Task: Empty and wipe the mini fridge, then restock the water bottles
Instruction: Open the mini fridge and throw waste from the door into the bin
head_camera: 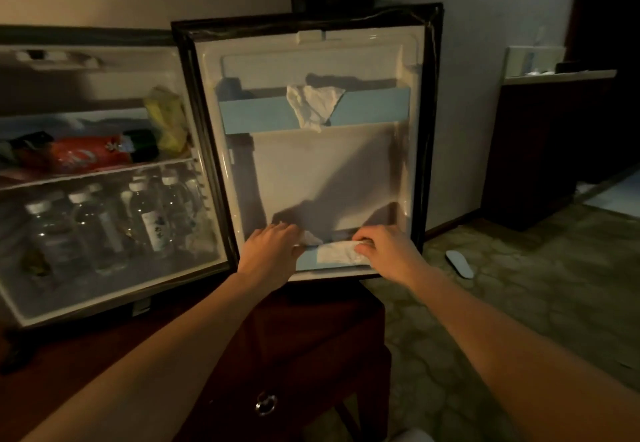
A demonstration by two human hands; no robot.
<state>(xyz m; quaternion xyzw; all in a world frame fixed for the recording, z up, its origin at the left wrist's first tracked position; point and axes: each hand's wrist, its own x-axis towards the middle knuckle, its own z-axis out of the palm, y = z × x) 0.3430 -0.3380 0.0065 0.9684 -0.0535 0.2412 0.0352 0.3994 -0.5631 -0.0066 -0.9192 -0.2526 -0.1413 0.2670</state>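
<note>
The white-lined mini fridge door [311,164] stands open; the left hand [268,246] and the right hand [384,246] both pinch a white tissue [337,254] on its low shelf (bottles remain inside, left).

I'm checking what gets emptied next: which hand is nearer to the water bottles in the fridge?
Left. The left hand is at the door's bottom shelf, just right of the water bottles; the right hand is farther right, pressing a white cloth.

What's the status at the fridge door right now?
Both hands, left and right, on white cloth at lower door shelf. Water bottles and snacks not yet removed.
</note>
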